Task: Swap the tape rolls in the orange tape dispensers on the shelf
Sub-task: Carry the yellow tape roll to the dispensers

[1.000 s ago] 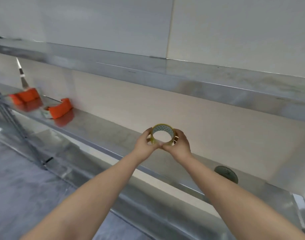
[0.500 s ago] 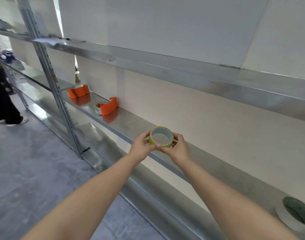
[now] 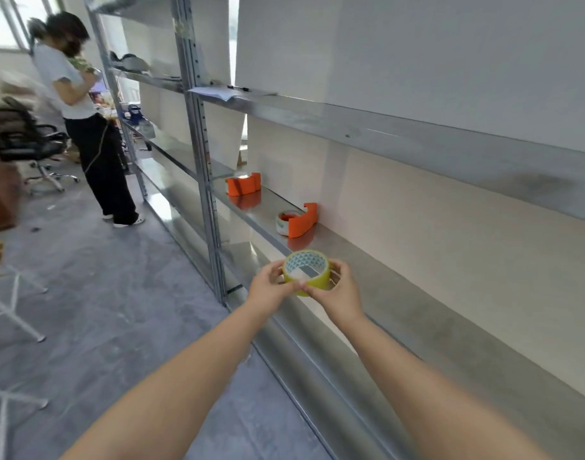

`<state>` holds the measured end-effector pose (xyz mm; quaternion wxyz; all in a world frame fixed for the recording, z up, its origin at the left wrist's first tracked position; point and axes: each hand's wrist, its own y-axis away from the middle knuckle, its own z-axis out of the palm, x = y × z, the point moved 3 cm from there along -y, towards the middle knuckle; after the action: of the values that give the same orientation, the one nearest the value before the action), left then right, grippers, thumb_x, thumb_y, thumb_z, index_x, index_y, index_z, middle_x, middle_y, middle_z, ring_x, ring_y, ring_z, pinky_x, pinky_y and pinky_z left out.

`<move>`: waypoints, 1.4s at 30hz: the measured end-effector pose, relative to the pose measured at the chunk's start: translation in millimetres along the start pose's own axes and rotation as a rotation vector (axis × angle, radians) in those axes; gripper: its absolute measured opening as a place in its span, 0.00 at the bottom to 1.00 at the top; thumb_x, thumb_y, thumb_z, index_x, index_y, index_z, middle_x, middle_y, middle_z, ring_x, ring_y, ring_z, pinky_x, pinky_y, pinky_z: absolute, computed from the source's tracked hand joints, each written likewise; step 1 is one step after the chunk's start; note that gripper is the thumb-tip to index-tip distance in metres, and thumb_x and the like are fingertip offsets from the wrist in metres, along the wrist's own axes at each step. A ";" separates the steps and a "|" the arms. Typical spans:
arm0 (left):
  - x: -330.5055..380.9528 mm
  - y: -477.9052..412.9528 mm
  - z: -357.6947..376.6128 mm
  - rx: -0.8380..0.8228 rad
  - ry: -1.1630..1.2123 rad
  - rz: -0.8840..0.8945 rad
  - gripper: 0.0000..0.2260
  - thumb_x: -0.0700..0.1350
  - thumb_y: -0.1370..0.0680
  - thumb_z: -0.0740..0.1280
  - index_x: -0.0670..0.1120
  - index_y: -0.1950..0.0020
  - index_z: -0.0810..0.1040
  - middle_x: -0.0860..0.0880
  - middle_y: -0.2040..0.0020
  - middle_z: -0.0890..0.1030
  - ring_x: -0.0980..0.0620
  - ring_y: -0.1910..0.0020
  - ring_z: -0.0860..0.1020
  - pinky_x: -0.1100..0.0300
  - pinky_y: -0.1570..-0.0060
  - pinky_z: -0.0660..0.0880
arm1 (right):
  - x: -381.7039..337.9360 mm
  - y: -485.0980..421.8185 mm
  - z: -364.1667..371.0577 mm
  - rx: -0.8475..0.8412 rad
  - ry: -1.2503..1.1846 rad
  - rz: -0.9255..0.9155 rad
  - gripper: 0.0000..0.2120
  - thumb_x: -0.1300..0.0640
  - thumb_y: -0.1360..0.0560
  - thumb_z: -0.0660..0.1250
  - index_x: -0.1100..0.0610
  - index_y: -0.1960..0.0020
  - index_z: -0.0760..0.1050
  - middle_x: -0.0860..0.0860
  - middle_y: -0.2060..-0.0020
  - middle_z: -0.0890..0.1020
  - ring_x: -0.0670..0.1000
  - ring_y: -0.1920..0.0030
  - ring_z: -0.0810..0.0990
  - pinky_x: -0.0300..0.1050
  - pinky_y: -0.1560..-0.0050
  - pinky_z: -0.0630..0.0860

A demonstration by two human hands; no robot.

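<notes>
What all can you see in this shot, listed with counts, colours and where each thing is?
tape roll: 1, yellow, held in front of the shelf
tape dispensers: 2, orange, on the middle shelf
shelf rack: 1, silver metal, along the white wall
paper sheet: 1, white, upper shelf
office chair: 1, black, far left
bystander: 1, white top, black trousers, standing by the rack
left hand: gripping the roll
right hand: gripping the roll

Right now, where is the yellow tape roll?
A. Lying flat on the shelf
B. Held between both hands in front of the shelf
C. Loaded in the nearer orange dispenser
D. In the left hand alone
B: the yellow tape roll is pinched between the left hand and right hand, short of the nearer orange dispenser.
</notes>
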<state>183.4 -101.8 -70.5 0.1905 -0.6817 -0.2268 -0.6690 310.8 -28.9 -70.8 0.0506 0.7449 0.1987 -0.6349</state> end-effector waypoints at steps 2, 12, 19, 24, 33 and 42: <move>-2.9 -9.9 -20.7 0.040 0.018 -0.022 0.28 0.39 0.33 0.76 0.42 0.34 0.71 0.48 0.41 0.77 0.52 0.42 0.75 0.59 0.43 0.71 | -0.5 -6.7 23.1 -0.018 -0.013 -0.003 0.31 0.57 0.41 0.80 0.53 0.45 0.67 0.51 0.48 0.78 0.48 0.49 0.78 0.39 0.49 0.75; -11.2 -89.4 -85.8 0.179 0.055 -0.045 0.22 0.43 0.28 0.72 0.42 0.36 0.73 0.44 0.39 0.79 0.47 0.37 0.76 0.47 0.34 0.71 | 12.5 -83.4 112.4 -0.128 -0.035 0.018 0.31 0.63 0.42 0.79 0.53 0.46 0.66 0.48 0.50 0.77 0.48 0.48 0.78 0.41 0.49 0.76; 5.8 -180.3 -107.4 0.229 0.031 -0.009 0.19 0.40 0.28 0.71 0.42 0.37 0.74 0.43 0.38 0.78 0.47 0.38 0.76 0.49 0.35 0.71 | 11.2 -173.1 157.2 -0.150 -0.054 -0.030 0.30 0.66 0.40 0.78 0.55 0.45 0.65 0.51 0.48 0.76 0.50 0.46 0.77 0.42 0.44 0.74; 13.6 -244.3 -123.9 0.230 0.002 -0.023 0.21 0.39 0.29 0.72 0.43 0.37 0.74 0.47 0.39 0.77 0.54 0.42 0.74 0.58 0.38 0.70 | 19.5 -234.6 187.6 -0.206 0.011 -0.068 0.40 0.62 0.40 0.78 0.58 0.32 0.65 0.52 0.40 0.75 0.49 0.39 0.74 0.46 0.35 0.71; -0.7 -325.2 -158.4 0.206 0.000 -0.070 0.21 0.37 0.28 0.70 0.41 0.35 0.73 0.47 0.38 0.77 0.55 0.44 0.73 0.63 0.43 0.69 | 42.8 -300.0 248.6 -0.164 0.086 -0.022 0.35 0.60 0.43 0.80 0.57 0.38 0.71 0.54 0.43 0.79 0.50 0.44 0.78 0.48 0.39 0.75; -14.1 -440.0 -200.5 0.007 -0.057 -0.124 0.21 0.39 0.27 0.70 0.46 0.34 0.73 0.50 0.36 0.76 0.55 0.43 0.73 0.62 0.44 0.67 | 59.5 -371.9 309.7 -0.014 0.108 0.111 0.35 0.60 0.42 0.80 0.59 0.39 0.68 0.52 0.44 0.77 0.50 0.45 0.77 0.41 0.44 0.73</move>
<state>-230.4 147.3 -97.3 0.1446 -0.6845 -0.2763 -0.6589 -103.1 224.0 -120.9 0.0801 0.7876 0.1640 -0.5886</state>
